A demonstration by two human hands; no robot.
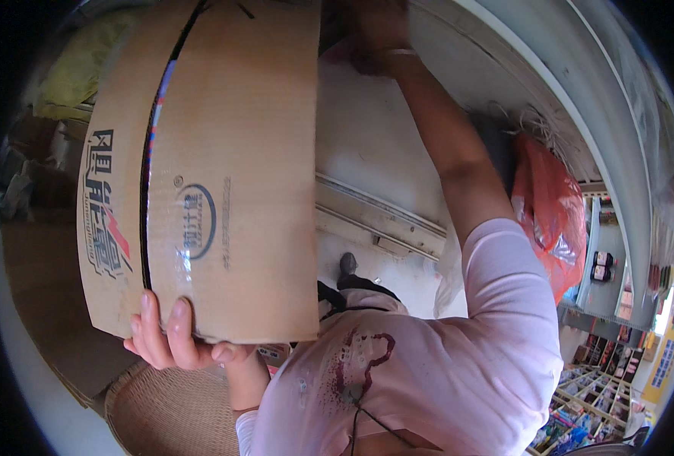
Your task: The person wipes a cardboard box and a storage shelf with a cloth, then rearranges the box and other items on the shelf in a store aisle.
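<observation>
Holding the carton at ten o'clock, your left hand presses slightly spread fingers over its bottom edge; your right hand blurs at twelve, finger state impossible to tell; beyond, a red bag at three.

Looks like a small shop. Shows shelving with packaged goods, divided display bins full of small colourful packets, a yellow sign panel beyond, plus a printed shipping carton up close.
</observation>
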